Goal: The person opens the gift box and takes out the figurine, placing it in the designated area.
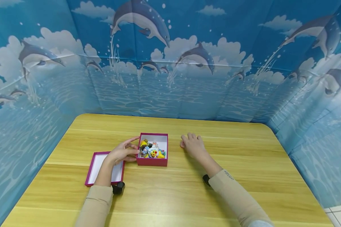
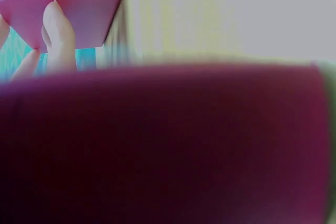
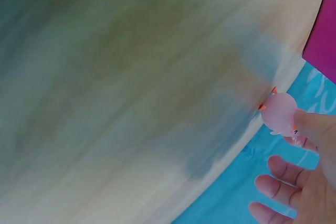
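Note:
A magenta box (image 1: pixel 152 162) with a white inside holds several small toy figures (image 1: pixel 153 153), a yellow one among them. My left hand (image 1: pixel 121 154) rests its extended fingers against the box's left side. In the left wrist view the thumb (image 2: pixel 60 38) lies on the box's wall (image 2: pixel 89 11). Right of the box, my right hand (image 1: pixel 194 146) pinches a small pink toy figure (image 3: pixel 279 113) between thumb and forefinger. This toy has a round body and little orange feet, which are at or just above the tabletop; I cannot tell which. Its other fingers are spread loosely.
The box's lid (image 1: pixel 96 167) lies with its white inside up, partly under my left wrist. A dark magenta blur (image 2: pixel 157 145) fills the lower left wrist view. The wooden table (image 1: pixel 170 195) ends at a dolphin-printed curtain (image 1: pixel 173 94) behind and at both sides.

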A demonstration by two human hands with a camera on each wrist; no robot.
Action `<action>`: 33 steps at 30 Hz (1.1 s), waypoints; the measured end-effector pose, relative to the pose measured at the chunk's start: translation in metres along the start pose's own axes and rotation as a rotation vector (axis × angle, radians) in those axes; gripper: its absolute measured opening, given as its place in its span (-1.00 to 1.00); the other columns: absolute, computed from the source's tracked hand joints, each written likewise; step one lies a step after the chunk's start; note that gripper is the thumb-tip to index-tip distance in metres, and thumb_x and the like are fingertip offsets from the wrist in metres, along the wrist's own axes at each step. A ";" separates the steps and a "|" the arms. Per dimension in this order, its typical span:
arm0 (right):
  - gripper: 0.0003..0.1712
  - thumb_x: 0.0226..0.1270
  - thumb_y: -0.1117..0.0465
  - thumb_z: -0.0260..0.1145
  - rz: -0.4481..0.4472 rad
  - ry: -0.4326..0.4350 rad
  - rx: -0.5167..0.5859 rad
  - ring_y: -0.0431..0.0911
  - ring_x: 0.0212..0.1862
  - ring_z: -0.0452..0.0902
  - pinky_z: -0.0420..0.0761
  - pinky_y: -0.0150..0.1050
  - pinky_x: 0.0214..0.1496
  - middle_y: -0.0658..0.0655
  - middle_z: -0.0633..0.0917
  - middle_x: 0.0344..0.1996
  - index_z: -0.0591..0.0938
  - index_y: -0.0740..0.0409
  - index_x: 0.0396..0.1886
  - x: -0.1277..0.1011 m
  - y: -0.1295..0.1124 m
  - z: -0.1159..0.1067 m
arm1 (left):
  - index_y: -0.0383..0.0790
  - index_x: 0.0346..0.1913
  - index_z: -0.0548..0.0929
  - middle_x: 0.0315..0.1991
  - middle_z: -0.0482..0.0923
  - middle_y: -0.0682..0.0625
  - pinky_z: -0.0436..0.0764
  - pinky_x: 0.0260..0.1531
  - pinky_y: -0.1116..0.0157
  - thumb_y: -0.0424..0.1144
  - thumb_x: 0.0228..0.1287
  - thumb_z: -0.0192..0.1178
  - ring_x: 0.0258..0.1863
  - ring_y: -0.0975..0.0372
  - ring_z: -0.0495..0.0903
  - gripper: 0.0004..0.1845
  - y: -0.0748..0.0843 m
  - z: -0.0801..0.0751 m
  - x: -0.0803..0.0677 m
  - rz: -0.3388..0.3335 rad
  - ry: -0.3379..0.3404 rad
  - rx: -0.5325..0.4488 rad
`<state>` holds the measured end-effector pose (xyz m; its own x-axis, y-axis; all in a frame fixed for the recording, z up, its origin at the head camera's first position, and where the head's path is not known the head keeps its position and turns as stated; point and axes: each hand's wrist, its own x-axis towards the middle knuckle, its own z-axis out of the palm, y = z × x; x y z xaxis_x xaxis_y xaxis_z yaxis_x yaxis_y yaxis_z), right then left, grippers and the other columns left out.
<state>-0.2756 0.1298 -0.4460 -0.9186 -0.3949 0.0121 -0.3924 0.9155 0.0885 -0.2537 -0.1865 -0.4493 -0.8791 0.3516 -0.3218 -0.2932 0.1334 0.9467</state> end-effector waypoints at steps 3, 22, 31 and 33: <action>-0.79 0.44 0.14 -0.01 0.005 -0.025 0.000 0.08 -0.15 0.32 0.38 -0.08 -0.21 0.19 0.42 -0.20 0.34 0.08 -0.01 0.000 0.000 0.001 | -0.07 0.42 0.07 -0.04 0.27 -0.19 0.59 -0.11 0.05 -0.36 0.23 0.15 -0.26 0.16 0.50 -0.26 0.000 0.000 0.000 0.002 -0.003 0.000; -0.63 0.40 0.05 0.03 0.040 0.032 0.016 0.11 0.00 0.36 0.43 0.02 -0.01 0.22 0.42 -0.12 0.35 0.13 0.09 0.003 -0.002 0.001 | -0.06 0.42 0.06 -0.05 0.28 -0.18 0.58 -0.10 0.04 -0.36 0.23 0.14 -0.24 0.16 0.50 -0.26 -0.001 -0.001 0.001 0.001 -0.012 -0.012; -0.61 0.36 0.01 0.08 -0.016 0.169 0.145 0.05 -0.05 0.35 0.43 -0.03 0.03 0.15 0.43 -0.15 0.39 0.10 0.08 0.010 -0.027 -0.019 | -0.06 0.41 0.08 -0.05 0.28 -0.18 0.60 -0.13 0.08 -0.35 0.22 0.16 -0.25 0.16 0.51 -0.26 -0.002 -0.002 0.002 0.003 -0.008 -0.010; -0.60 0.35 0.01 0.10 -0.026 0.172 0.169 0.03 -0.06 0.34 0.43 -0.04 0.03 0.14 0.43 -0.14 0.39 0.09 0.09 0.011 -0.035 -0.024 | -0.05 0.41 0.09 -0.06 0.28 -0.17 0.61 -0.14 0.09 -0.35 0.21 0.17 -0.26 0.16 0.51 -0.26 -0.002 -0.001 0.002 0.002 -0.002 -0.012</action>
<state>-0.2702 0.0914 -0.4254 -0.8924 -0.4125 0.1827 -0.4312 0.8990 -0.0768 -0.2553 -0.1873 -0.4518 -0.8789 0.3534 -0.3203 -0.2965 0.1213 0.9473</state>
